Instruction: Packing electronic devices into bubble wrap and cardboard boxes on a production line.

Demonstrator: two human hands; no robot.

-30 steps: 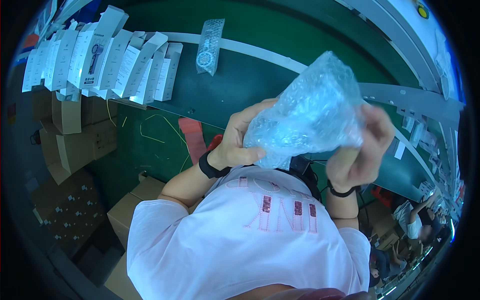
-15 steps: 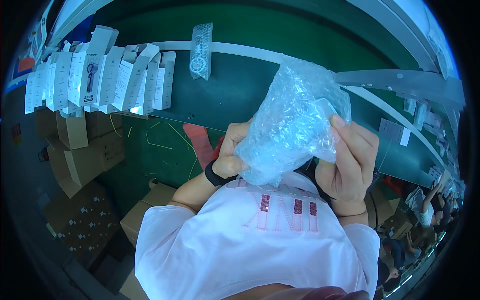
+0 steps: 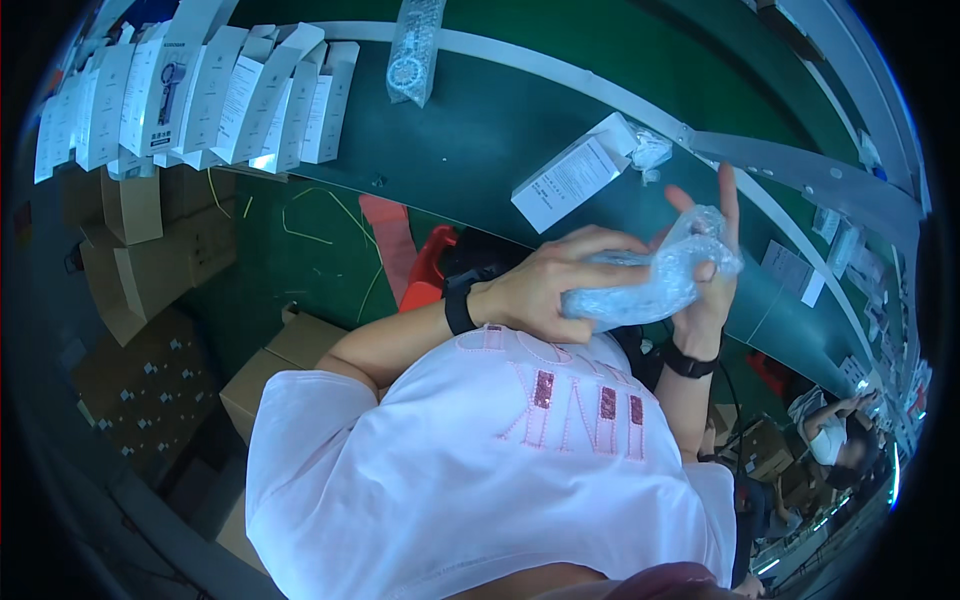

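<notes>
Bubble wrap [image 3: 640, 295] farther right, between curled left fingers [image 3: 602, 241], splayed right fingers [image 3: 729, 200].

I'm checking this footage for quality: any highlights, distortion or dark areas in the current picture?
Head view, centre: pale highlights on the wrap; head view, top: fisheye bends the table's pale edge; head view, corners: black; head view overall: bluish cast.
</notes>
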